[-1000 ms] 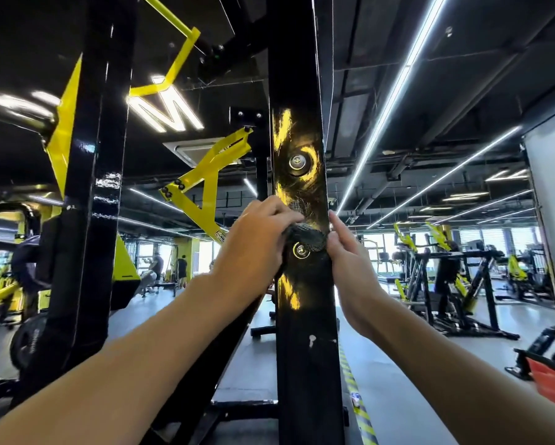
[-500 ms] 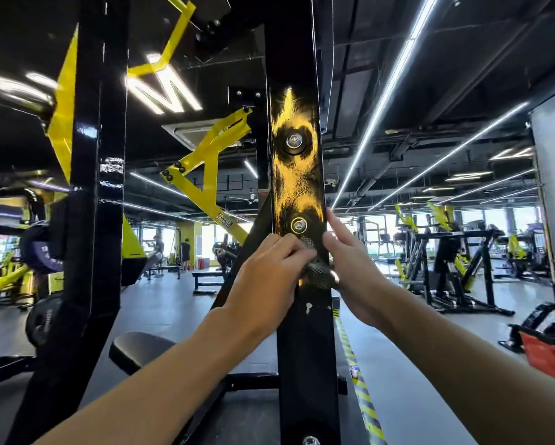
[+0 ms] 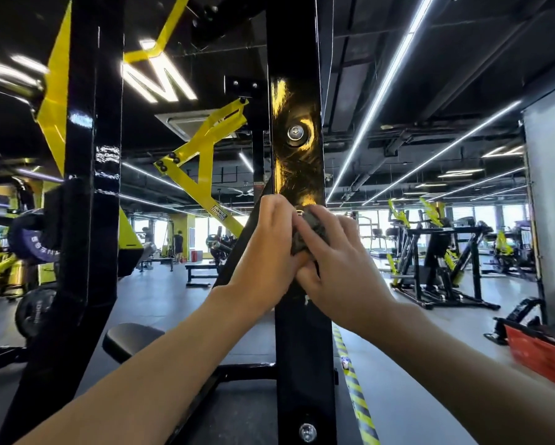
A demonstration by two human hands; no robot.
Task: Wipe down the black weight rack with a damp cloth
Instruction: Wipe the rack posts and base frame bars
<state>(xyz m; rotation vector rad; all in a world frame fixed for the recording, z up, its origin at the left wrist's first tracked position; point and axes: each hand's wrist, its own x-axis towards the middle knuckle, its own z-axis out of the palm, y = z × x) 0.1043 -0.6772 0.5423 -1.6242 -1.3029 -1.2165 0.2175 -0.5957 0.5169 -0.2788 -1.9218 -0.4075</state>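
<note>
Wiping the rack upright (image 3: 302,348), you are grasping the cloth (image 3: 311,234) with left hand (image 3: 266,252) and right hand (image 3: 343,271); next probably calls for dragging downward.

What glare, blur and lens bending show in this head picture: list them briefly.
Head view: yellow-gold glare smears the glossy black steel rack post above the dark grey crumpled cloth; the white ceiling strip lights are blown out; the far-left edge is streaked with blur; the wide-angle lens makes the left black upright lean.
</note>
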